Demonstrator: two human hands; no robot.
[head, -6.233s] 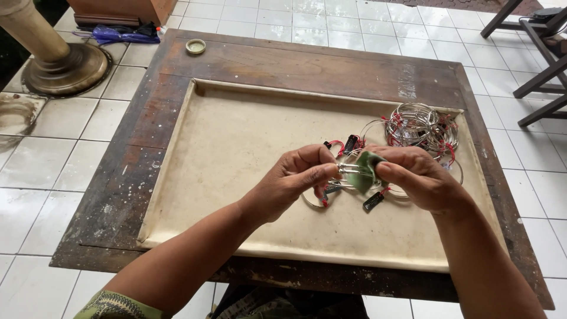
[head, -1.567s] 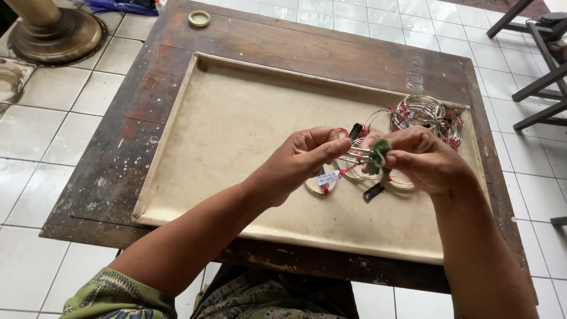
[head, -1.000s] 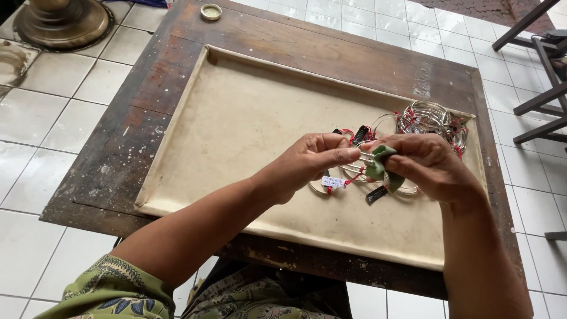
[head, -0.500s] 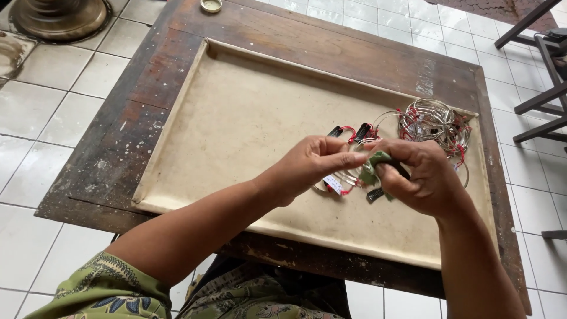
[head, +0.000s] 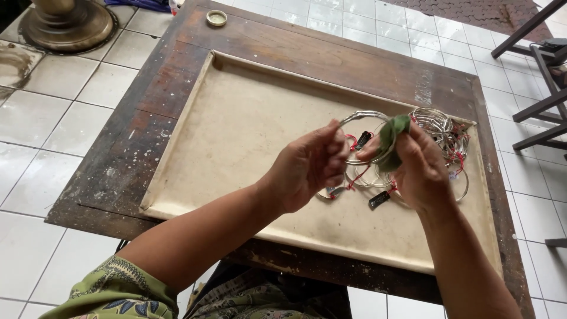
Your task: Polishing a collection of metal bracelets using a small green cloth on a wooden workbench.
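Observation:
My left hand (head: pixel 307 167) grips a thin silver bangle (head: pixel 361 116) and holds it up above the cream board (head: pixel 236 118). My right hand (head: pixel 420 170) pinches a small green cloth (head: pixel 391 137) against the bangle's right side. Under my hands lie loose silver bangles (head: pixel 369 177) with red threads and small black tags (head: pixel 378 199). A pile of several more bangles (head: pixel 440 131) sits just beyond my right hand.
The cream board rests on a worn dark wooden table (head: pixel 118 159) over white floor tiles. A small round lid (head: pixel 216 18) lies at the table's far edge. A brass stand base (head: pixel 68 23) is far left; dark chair legs (head: pixel 540 106) stand at right.
My hands have lifted one bangle up off the board, so its ring now shows clearly. The green cloth has shifted to its right side. The camera has tilted slightly.

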